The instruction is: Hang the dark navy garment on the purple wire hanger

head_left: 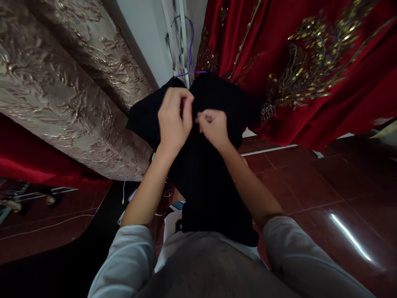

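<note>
Both the left hand [173, 118] and right hand [214, 128] pinch the top of a black garment [204, 178] on a purple hanger [189, 62], hanging lengthwise downward before the red curtain [310, 62].

Matt black ribbed knit cloth [207, 178] hangs from a thin purple wire hanger [190, 49] (at 12 o'clock). Glossy red velvet-like drape [341, 111] carries gold sequin embroidery at 2 o'clock; embossed beige brocade [62, 103] at 10; polished red floor tiles [325, 186] at 4.
</note>
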### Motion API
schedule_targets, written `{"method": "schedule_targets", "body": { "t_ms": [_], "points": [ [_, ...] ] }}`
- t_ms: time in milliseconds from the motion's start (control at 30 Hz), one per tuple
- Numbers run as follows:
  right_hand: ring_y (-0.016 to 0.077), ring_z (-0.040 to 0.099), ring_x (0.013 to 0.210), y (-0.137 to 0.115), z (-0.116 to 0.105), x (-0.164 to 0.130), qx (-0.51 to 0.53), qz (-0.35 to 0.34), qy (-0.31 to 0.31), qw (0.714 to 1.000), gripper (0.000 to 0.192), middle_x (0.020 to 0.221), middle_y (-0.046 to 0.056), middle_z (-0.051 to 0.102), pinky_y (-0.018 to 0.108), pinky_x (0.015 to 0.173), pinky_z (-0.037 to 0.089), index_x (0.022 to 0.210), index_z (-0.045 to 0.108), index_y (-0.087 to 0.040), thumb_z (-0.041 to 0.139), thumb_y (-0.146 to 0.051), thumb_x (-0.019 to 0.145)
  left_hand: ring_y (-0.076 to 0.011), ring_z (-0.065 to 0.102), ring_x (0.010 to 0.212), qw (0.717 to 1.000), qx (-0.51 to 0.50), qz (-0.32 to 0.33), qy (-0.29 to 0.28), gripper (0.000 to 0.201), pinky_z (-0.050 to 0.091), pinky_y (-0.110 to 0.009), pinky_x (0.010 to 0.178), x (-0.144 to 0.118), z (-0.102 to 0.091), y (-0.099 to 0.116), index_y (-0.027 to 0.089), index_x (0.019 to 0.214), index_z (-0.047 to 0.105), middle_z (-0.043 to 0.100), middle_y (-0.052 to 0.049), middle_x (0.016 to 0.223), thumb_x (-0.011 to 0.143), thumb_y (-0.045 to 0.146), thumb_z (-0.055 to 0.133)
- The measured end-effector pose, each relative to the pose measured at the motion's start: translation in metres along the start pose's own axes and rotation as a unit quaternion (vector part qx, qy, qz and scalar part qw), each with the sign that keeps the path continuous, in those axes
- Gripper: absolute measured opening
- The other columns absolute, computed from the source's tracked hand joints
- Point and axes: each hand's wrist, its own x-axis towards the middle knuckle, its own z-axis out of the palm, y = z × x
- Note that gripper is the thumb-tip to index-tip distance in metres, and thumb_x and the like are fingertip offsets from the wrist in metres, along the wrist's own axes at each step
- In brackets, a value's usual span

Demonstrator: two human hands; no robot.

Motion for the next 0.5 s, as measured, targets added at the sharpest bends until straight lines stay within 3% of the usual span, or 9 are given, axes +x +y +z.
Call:
{"method": "schedule_targets", "body": {
  "t_ms": [67, 100, 167, 233, 300, 367, 433, 500],
  "points": [
    [0.0098, 0.05, 0.047, 0.019, 0.004, -0.011, 0.007, 0.036, -0.002, 0.999, 0.034, 0.052, -0.002, 0.055, 0.025, 0.05, 0.034, 0.064, 0.062, -0.019, 0.062, -0.035, 0.094, -0.021, 0.058, 0.098, 0.997, 0.041, 0.036, 0.049, 0.03, 0.045, -0.035, 0.102, 0.007, -0.016, 0.0, 0.017, 0.099, 0.065, 0.059, -0.007, 0.097, 0.109, 0.044, 0.055],
    [0.0099, 0.05, 0.047, 0.022, 0.005, -0.015, 0.021, 0.05, 0.006, 0.998, 0.032, 0.052, -0.002, 0.055, 0.025, 0.05, 0.035, 0.065, 0.063, -0.019, 0.062, -0.035, 0.094, -0.0205, 0.057, 0.097, 0.996, 0.054, 0.049, 0.047, 0.03, 0.045, -0.035, 0.1, 0.01, -0.024, -0.001, 0.017, 0.102, 0.066, 0.06, -0.007, 0.098, 0.11, 0.043, 0.053],
    [0.0098, 0.05, 0.048, 0.015, 0.003, -0.018, 0.052, 0.052, 0.029, 0.997, 0.03, 0.052, -0.003, 0.054, 0.025, 0.051, 0.036, 0.068, 0.066, -0.02, 0.062, -0.035, 0.094, -0.0208, 0.059, 0.097, 0.997, 0.049, 0.055, -0.03, 0.028, 0.047, -0.035, 0.096, 0.015, -0.034, -0.005, 0.016, 0.108, 0.068, 0.063, -0.008, 0.103, 0.109, 0.041, 0.056],
    [0.0095, 0.049, 0.049, -0.005, 0.001, -0.014, 0.067, 0.027, 0.034, 0.997, 0.031, 0.052, -0.003, 0.053, 0.025, 0.053, 0.038, 0.069, 0.067, -0.021, 0.062, -0.037, 0.095, -0.0244, 0.062, 0.101, 0.992, -0.001, 0.014, -0.122, 0.025, 0.048, -0.039, 0.098, 0.014, -0.035, -0.01, 0.016, 0.107, 0.07, 0.065, -0.008, 0.105, 0.103, 0.041, 0.066],
    [0.0093, 0.05, 0.051, -0.024, -0.001, -0.005, 0.067, 0.007, 0.026, 0.997, 0.033, 0.055, -0.003, 0.054, 0.024, 0.054, 0.039, 0.069, 0.065, -0.021, 0.063, -0.041, 0.095, -0.0302, 0.063, 0.108, 0.984, -0.06, -0.056, -0.157, 0.026, 0.046, -0.047, 0.105, 0.009, -0.027, -0.011, 0.016, 0.099, 0.069, 0.065, -0.007, 0.099, 0.095, 0.04, 0.076],
    [0.0098, 0.051, 0.053, -0.031, 0.001, 0.002, 0.056, 0.004, 0.022, 0.998, 0.035, 0.057, -0.002, 0.054, 0.024, 0.054, 0.039, 0.07, 0.063, -0.021, 0.063, -0.045, 0.096, -0.0329, 0.063, 0.109, 0.981, -0.066, -0.081, -0.162, 0.027, 0.044, -0.052, 0.109, 0.005, -0.018, -0.006, 0.016, 0.091, 0.067, 0.063, -0.006, 0.09, 0.092, 0.039, 0.08],
    [0.0104, 0.051, 0.055, -0.024, 0.004, 0.004, 0.032, 0.01, 0.019, 0.999, 0.036, 0.058, -0.002, 0.053, 0.024, 0.054, 0.038, 0.07, 0.061, -0.021, 0.064, -0.046, 0.096, -0.0305, 0.063, 0.106, 0.986, -0.013, -0.032, -0.164, 0.022, 0.044, -0.05, 0.108, 0.007, -0.016, 0.001, 0.016, 0.093, 0.067, 0.064, -0.007, 0.092, 0.095, 0.036, 0.076],
    [0.011, 0.051, 0.056, -0.008, 0.008, 0.0, -0.003, 0.022, 0.009, 1.0, 0.037, 0.057, -0.001, 0.051, 0.024, 0.053, 0.036, 0.067, 0.058, -0.02, 0.065, -0.044, 0.095, -0.0264, 0.062, 0.101, 0.992, 0.052, 0.033, -0.111, 0.015, 0.046, -0.044, 0.103, 0.015, -0.025, 0.001, 0.019, 0.097, 0.068, 0.066, -0.007, 0.097, 0.1, 0.033, 0.069]
  ]
}}
